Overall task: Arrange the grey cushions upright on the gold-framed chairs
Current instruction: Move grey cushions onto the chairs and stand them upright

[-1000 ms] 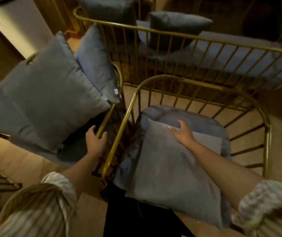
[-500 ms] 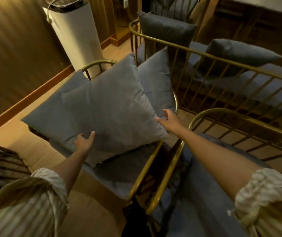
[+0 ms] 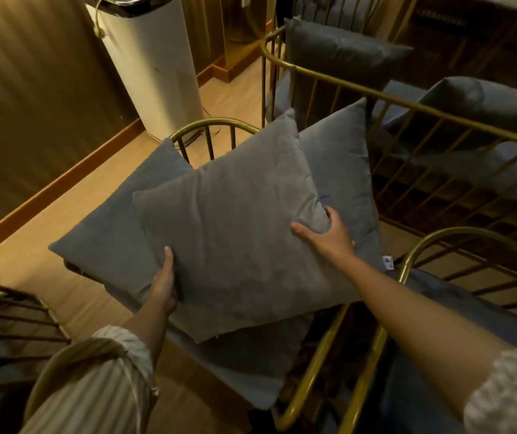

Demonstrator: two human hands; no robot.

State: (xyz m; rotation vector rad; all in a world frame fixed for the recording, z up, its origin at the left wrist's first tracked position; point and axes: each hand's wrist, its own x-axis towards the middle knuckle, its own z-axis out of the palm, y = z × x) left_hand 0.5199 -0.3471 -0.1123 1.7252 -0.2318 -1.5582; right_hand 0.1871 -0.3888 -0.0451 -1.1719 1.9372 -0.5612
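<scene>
A large grey cushion [image 3: 238,233] lies tilted over the seat of a gold-framed chair [image 3: 216,125] in the middle of the head view. My left hand [image 3: 164,280] grips its lower left edge. My right hand [image 3: 326,234] holds its right corner, thumb on top. Under it lies another grey cushion [image 3: 106,242], flat toward the left. A third, bluish cushion [image 3: 341,177] leans upright behind, against the chair's right side. The chair's blue seat pad [image 3: 244,368] shows below the cushions.
A second gold-framed chair [image 3: 457,236] with a blue seat stands at the right. Behind is a long gold-railed bench [image 3: 376,95] with two dark cushions [image 3: 335,57]. A white floor appliance [image 3: 153,67] stands by the wall. A dark slatted frame [image 3: 9,321] is at the left edge.
My view and both hands moved from the right chair's cushion to the left chair. Both hands, open half a second ago, have now taken hold of the top grey cushion.
</scene>
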